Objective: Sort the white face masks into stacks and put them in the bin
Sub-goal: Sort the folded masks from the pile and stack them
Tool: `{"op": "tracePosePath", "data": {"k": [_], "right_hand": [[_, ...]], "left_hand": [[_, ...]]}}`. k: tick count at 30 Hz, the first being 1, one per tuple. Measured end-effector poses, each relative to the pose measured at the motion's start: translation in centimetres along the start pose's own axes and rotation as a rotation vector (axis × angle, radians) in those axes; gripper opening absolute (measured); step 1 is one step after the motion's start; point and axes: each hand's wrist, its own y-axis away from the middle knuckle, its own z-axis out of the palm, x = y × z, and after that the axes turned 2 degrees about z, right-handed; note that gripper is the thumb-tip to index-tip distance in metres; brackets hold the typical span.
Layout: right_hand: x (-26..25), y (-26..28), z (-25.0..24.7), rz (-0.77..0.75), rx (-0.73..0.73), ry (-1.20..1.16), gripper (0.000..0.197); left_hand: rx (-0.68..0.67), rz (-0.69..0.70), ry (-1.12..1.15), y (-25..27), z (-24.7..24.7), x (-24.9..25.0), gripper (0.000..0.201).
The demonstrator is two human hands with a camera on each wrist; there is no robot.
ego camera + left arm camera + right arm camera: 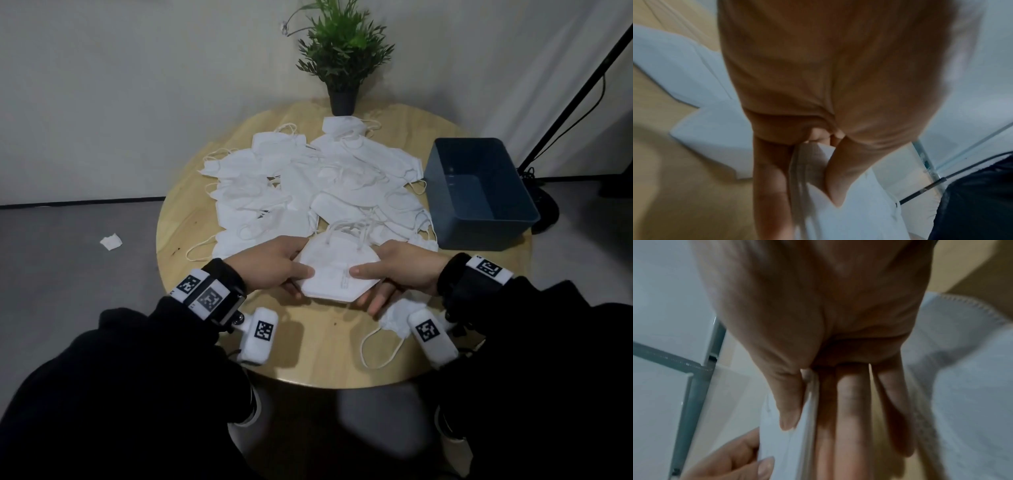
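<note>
A small stack of folded white masks [337,274] is held just above the round wooden table [308,353], near its front edge. My left hand [301,281] pinches the stack's left edge, thumb on top and fingers beneath. My right hand [364,287] grips the right edge the same way. The left wrist view shows the stack [849,219] between thumb and finger. In the right wrist view the thumb [789,402] presses on the stack [797,443]. A loose pile of white masks [308,185] covers the table's middle. The blue-grey bin [486,233] stands empty at the right.
One single mask [394,318] lies under my right wrist by the front edge. A potted plant [342,68] stands at the back of the table. A black stand [548,120] rises on the right, and a paper scrap [111,241] lies on the floor to the left.
</note>
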Motion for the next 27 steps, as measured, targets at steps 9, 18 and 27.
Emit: {"op": "tracePosePath", "data": {"k": [9,18,27], "right_hand": [[0.3,-1.5,-0.5,-0.095,0.11,-0.357,0.023],[1.3,-1.9,-0.4,0.037,0.238,-0.113,0.02],[1.6,-1.1,-1.0,0.083,0.466,0.169,0.027]], "left_hand": [[-0.143,-0.046,-0.512,-0.1,1.1,-0.5,0.017],[-0.025,-0.031,-1.095,-1.1,2.2,0.0,0.034],[0.077,0.252,-1.037,-2.3,2.8,-0.9,0.069]]}}
